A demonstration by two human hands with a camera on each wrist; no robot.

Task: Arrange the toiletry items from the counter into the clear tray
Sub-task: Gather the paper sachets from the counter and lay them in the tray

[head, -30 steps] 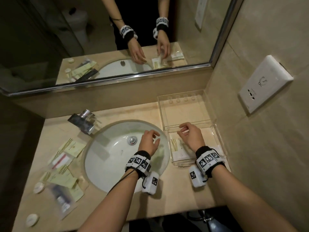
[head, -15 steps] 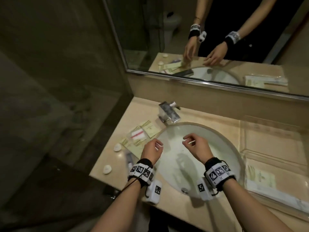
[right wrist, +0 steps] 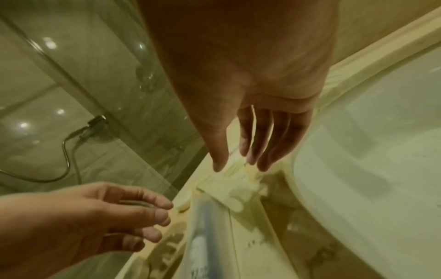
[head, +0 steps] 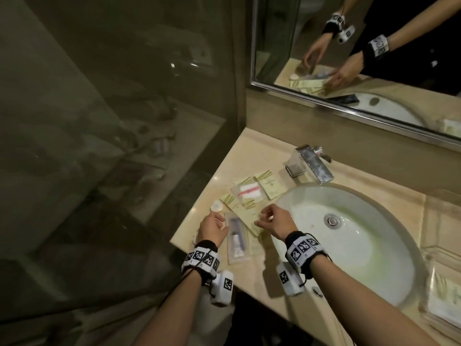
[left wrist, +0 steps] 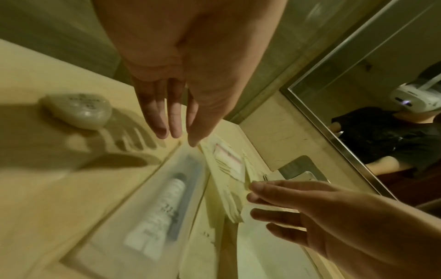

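Observation:
Left of the sink lie several pale yellow packets, a clear pouch with a small tube in it, and a round white soap. My left hand hovers over the counter between the soap and the pouch, fingers straight, holding nothing. Beside it, my right hand reaches over the packets, its fingers loosely extended and empty. The clear tray stands at the far right with a yellow packet inside.
The white sink basin lies between the packets and the tray, with a chrome faucet behind it. A glass shower wall borders the counter's left end. A mirror hangs above the counter's back.
Both hands have moved left, from the tray and sink to the pile of items left of the basin. The head view has swung left with them.

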